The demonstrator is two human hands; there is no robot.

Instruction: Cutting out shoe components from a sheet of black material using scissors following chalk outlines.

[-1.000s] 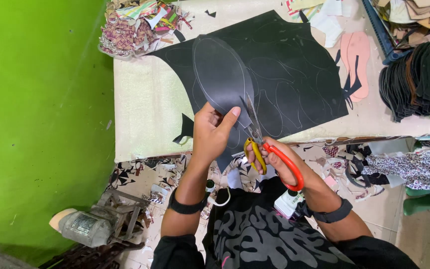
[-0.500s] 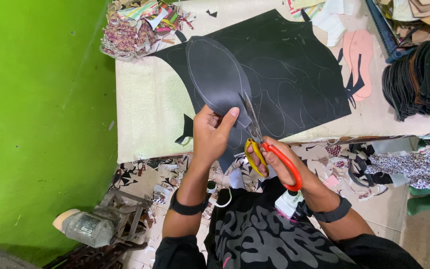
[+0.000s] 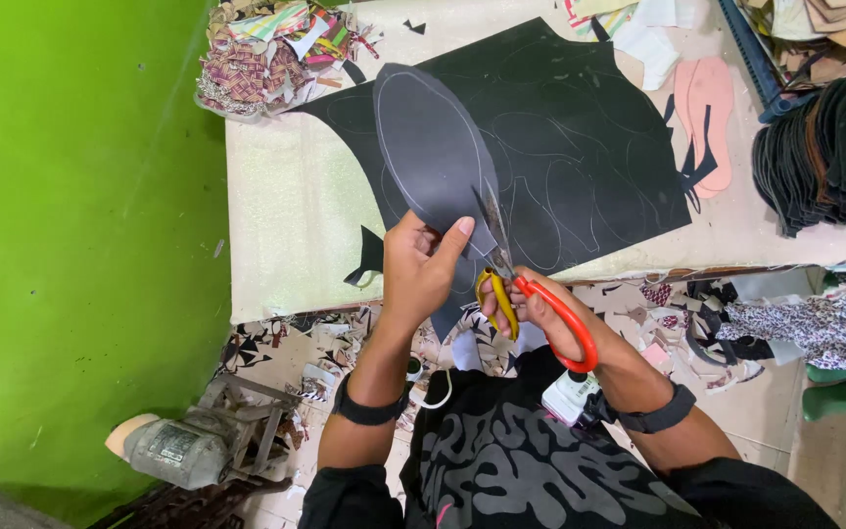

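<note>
My left hand [image 3: 421, 264] pinches the near end of a black sole-shaped piece [image 3: 433, 157] that is partly cut out of a large black sheet [image 3: 580, 147] marked with drawn outlines. My right hand [image 3: 550, 318] grips scissors [image 3: 516, 284] with one yellow and one red handle. Their blades run up along the right edge of the sole shape, inside the sheet. The sheet lies on a cream table [image 3: 286, 216] and hangs a little over its near edge.
A heap of coloured scraps [image 3: 266, 49] sits at the table's far left. A pink sole pattern [image 3: 707, 108] and a stack of dark cut pieces [image 3: 834, 147] lie at the right. Offcuts litter the floor [image 3: 286, 353]. A motor [image 3: 173, 451] stands below left, beside a green wall [image 3: 70, 216].
The sole-shaped piece has turned slightly as the scissors worked further along its right edge. Both hands stay in nearly the same place.
</note>
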